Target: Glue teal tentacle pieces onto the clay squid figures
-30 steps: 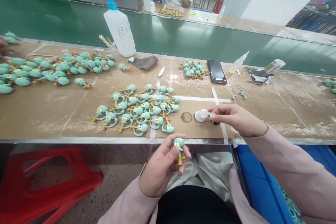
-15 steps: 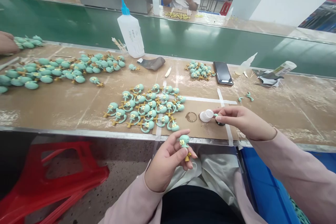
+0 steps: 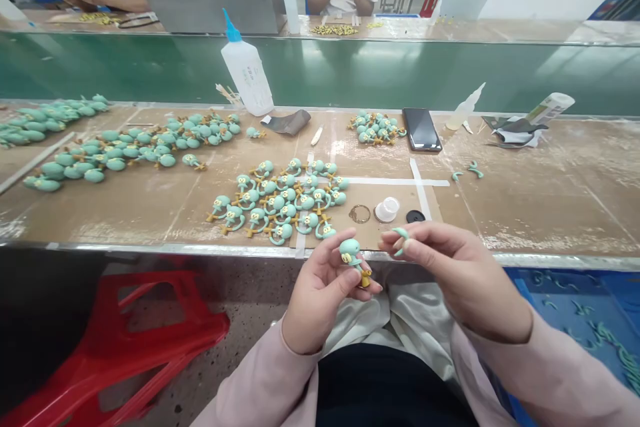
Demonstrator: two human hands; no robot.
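Note:
My left hand (image 3: 325, 290) is closed on a small teal figure (image 3: 353, 257) with a yellow base, held over my lap just below the table edge. My right hand (image 3: 445, 267) pinches a small curved teal arm piece (image 3: 401, 235) close to the figure, a few centimetres to its right. On the table beyond my hands stand a small white cap (image 3: 387, 209), a black lid (image 3: 415, 216) and a ring-shaped stain (image 3: 359, 213). A cluster of finished teal figures (image 3: 280, 203) lies left of the cap.
More teal figures lie in long rows at the left (image 3: 125, 147) and in a small pile (image 3: 376, 129) by a black phone (image 3: 421, 129). A glue bottle (image 3: 246, 70) stands at the back. Two loose arm pieces (image 3: 469, 171) lie to the right. A red stool (image 3: 125, 347) and blue bin (image 3: 575, 307) sit below. Other people work across the green belt (image 3: 350, 73).
My right hand left the white cap on the table and came back toward me with the teal arm piece, close to the figure. The left hand rose slightly with the figure.

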